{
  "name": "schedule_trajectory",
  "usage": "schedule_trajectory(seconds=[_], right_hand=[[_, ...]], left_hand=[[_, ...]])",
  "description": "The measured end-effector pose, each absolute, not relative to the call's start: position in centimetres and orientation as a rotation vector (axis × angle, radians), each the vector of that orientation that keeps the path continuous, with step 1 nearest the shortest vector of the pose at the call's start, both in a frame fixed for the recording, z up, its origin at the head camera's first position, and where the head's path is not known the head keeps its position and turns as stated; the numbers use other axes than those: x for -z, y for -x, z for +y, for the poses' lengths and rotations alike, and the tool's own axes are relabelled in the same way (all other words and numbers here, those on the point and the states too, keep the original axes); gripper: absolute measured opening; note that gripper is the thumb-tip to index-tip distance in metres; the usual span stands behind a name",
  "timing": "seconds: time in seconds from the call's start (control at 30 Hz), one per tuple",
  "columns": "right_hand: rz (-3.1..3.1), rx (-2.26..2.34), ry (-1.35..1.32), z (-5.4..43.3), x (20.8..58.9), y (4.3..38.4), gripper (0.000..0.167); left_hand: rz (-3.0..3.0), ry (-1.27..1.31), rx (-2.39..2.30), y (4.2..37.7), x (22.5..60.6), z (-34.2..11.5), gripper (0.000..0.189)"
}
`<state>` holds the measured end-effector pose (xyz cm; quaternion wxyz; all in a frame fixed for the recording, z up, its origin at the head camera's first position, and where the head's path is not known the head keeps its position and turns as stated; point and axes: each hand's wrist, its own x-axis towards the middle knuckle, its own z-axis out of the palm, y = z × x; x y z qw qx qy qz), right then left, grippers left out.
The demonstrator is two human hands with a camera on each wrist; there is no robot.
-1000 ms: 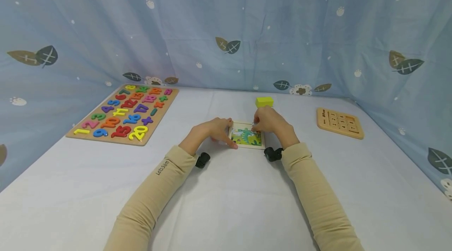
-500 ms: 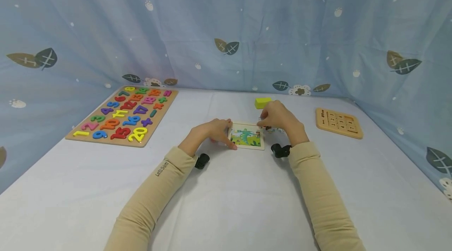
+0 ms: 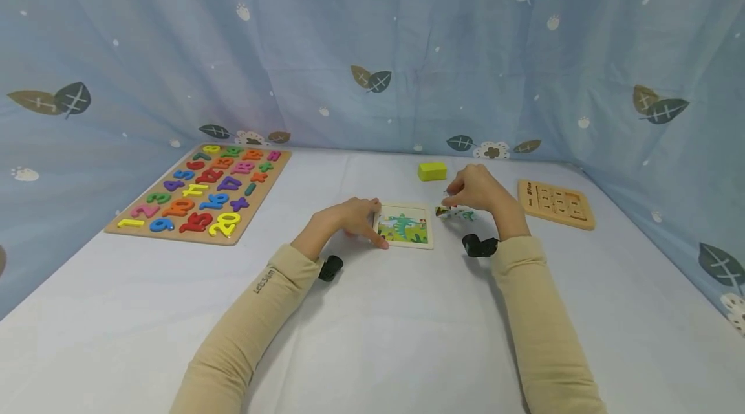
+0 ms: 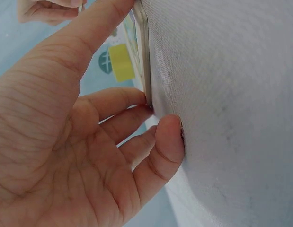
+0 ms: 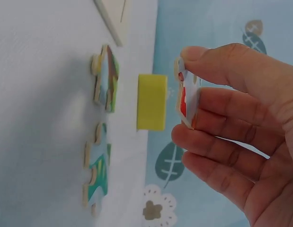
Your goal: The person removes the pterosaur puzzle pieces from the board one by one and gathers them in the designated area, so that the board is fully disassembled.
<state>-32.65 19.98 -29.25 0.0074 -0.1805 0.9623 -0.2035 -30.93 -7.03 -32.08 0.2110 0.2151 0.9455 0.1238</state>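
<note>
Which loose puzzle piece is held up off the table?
The red-marked piece, pinched in the right hand; the brown-and-green piece and teal piece lie on the table.

In the head view, your left hand [image 3: 356,217] hides part of the nine-o'clock edge of the tray [image 3: 410,246], your right hand [image 3: 478,190] most of its piece [image 5: 188,100]. Your sleeves [image 3: 256,314] run off at six o'clock.
</note>
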Motion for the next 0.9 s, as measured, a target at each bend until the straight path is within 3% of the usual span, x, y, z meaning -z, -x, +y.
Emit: schedule_trajectory(seconds=[0.67,0.9], right_hand=[[2.992,0.446,0.540,25.0,29.9,32.3,0.026],[2.989,0.444,0.550,26.0,30.5,32.2,0.013]], left_hand=[[2.612,-0.597,-0.378,30.9,32.1,-7.3,0.099],[2.612,-0.607,-0.366,30.9,32.1,-7.2,0.099]])
